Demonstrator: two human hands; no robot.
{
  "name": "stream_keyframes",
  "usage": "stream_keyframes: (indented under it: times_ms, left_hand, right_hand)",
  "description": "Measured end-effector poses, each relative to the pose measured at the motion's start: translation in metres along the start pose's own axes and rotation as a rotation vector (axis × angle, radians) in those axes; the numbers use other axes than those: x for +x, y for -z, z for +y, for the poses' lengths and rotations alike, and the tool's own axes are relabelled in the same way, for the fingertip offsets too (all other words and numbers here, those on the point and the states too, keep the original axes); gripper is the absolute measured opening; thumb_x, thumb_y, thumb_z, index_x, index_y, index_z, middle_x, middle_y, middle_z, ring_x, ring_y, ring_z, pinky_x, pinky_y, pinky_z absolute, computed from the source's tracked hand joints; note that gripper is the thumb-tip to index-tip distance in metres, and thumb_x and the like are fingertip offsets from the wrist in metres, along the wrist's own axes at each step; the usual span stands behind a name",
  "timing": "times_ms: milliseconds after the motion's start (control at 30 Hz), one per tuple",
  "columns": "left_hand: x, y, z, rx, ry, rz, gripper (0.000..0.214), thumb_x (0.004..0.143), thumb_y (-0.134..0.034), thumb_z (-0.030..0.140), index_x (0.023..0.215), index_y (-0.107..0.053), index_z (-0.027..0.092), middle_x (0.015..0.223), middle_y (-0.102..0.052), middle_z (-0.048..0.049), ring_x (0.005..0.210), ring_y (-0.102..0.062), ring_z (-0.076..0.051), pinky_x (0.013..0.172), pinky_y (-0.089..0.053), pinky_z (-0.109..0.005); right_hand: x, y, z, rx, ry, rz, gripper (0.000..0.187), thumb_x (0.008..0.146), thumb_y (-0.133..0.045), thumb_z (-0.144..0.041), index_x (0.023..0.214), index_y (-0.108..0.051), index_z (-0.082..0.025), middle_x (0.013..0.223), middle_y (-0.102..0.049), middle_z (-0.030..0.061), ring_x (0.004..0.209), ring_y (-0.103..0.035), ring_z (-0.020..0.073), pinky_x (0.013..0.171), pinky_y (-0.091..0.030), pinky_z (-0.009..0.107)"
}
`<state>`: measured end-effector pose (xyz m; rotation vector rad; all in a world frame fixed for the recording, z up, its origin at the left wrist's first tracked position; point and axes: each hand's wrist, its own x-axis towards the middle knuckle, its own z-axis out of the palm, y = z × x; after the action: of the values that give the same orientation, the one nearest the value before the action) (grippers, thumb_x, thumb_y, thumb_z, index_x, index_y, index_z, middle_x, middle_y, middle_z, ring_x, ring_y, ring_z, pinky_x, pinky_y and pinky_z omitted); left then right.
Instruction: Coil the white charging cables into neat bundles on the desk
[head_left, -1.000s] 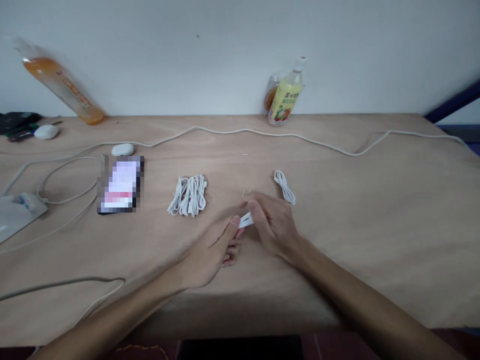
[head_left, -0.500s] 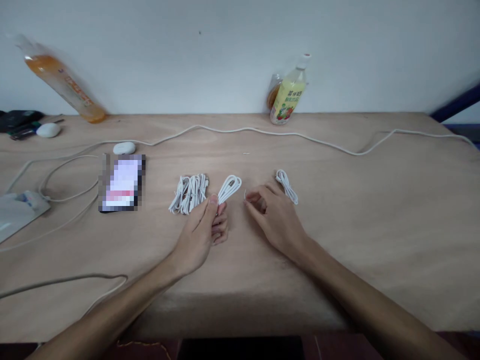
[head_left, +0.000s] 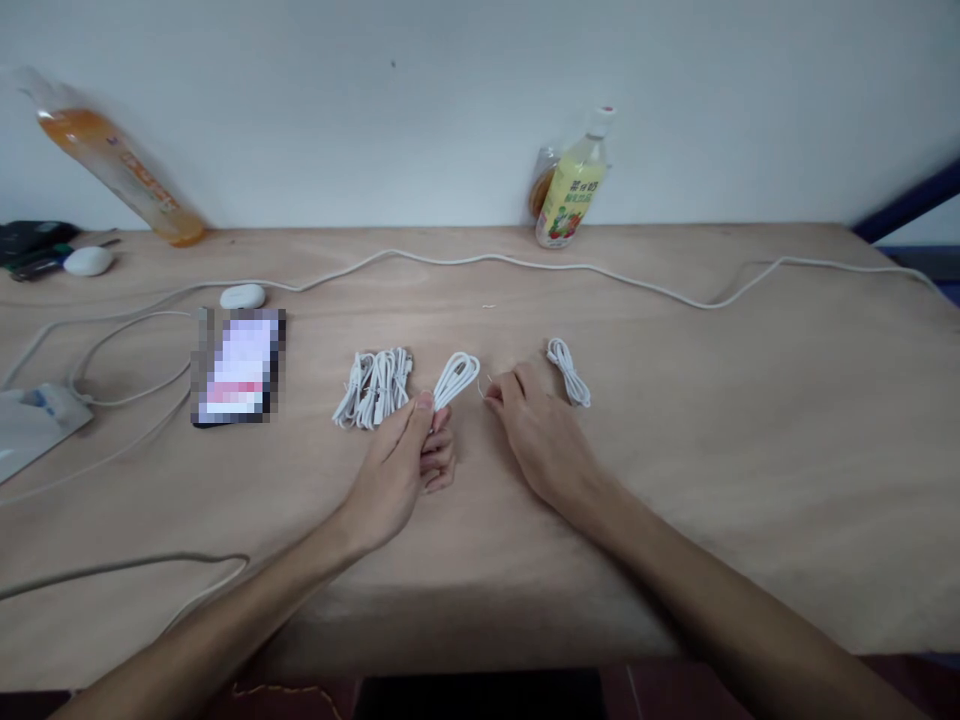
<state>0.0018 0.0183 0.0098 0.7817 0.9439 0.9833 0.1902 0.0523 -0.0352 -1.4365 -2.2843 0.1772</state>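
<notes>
My left hand (head_left: 401,465) pinches the near end of a coiled white cable (head_left: 455,378) that lies on the wooden table (head_left: 675,450). To its left sits a pile of several coiled white cables (head_left: 375,387). My right hand (head_left: 536,430) rests just right of the held coil, fingertips pinched on a small thin wire tie (head_left: 484,388). Another loose coiled white cable (head_left: 568,371) lies beside my right hand, to its far right.
A phone (head_left: 238,366) and a white earbud case (head_left: 242,296) lie at the left. A long white cord (head_left: 525,266) runs across the table. A yellow drink bottle (head_left: 570,190) and an orange bottle (head_left: 112,160) stand by the wall. A white mouse (head_left: 88,261) sits far left.
My left hand carried the coiled cable left and away from me, setting it next to the pile. My right hand let go of it and closed on the small tie.
</notes>
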Motion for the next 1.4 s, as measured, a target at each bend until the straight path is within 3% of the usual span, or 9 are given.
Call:
stream_keyframes:
  times_ms: [200,333,500,1067,1400]
  left_hand:
    - [0.002,0.001,0.000,-0.041,-0.061,0.005,0.060,0.088,-0.084,0.069,0.075,-0.048,0.022,0.063,-0.031,0.0113,0.049,-0.023,-0.005,0.041,-0.030,-0.015]
    - [0.002,0.002,0.001,-0.059,-0.121,0.039,0.057,0.093,-0.080,0.065,0.076,-0.048,0.022,0.063,-0.030,0.0109,0.049,-0.022,-0.006,0.040,-0.029,-0.015]
    - [0.002,0.002,0.000,-0.090,-0.154,0.029,0.058,0.092,-0.082,0.065,0.073,-0.048,0.022,0.062,-0.031,0.0108,0.048,-0.021,-0.006,0.039,-0.030,-0.015]
    - [-0.003,-0.003,-0.005,-0.047,-0.116,-0.044,0.057,0.099,-0.073,0.066,0.073,-0.046,0.022,0.064,-0.031,0.0097,0.049,-0.024,-0.007,0.041,-0.032,-0.017]
    - [-0.004,-0.003,-0.005,-0.064,-0.136,-0.014,0.059,0.098,-0.072,0.069,0.073,-0.047,0.022,0.064,-0.031,0.0095,0.049,-0.023,-0.007,0.040,-0.031,-0.016]
  right_hand:
    - [0.004,0.009,-0.007,0.457,0.023,0.112,0.013,0.109,-0.056,-0.017,0.099,-0.061,-0.023,0.097,-0.067,0.0060,0.083,-0.062,0.0222,0.075,-0.050,0.035]
    - [0.002,0.021,-0.020,0.730,0.056,0.151,0.013,0.108,-0.057,-0.019,0.096,-0.059,-0.024,0.089,-0.062,0.0014,0.077,-0.056,0.0183,0.070,-0.047,0.032]
    - [-0.001,0.023,-0.029,0.881,0.015,0.173,0.013,0.107,-0.059,-0.020,0.095,-0.059,-0.025,0.088,-0.059,-0.0001,0.076,-0.054,0.0167,0.067,-0.045,0.031]
    - [-0.004,0.020,-0.030,0.684,0.109,0.295,0.015,0.105,-0.060,-0.014,0.095,-0.060,-0.025,0.087,-0.063,0.0000,0.074,-0.057,0.0170,0.061,-0.043,0.030]
    - [-0.004,0.020,-0.031,0.639,0.187,0.349,0.017,0.105,-0.063,-0.010,0.099,-0.060,-0.025,0.089,-0.064,-0.0010,0.077,-0.058,0.0165,0.062,-0.044,0.030]
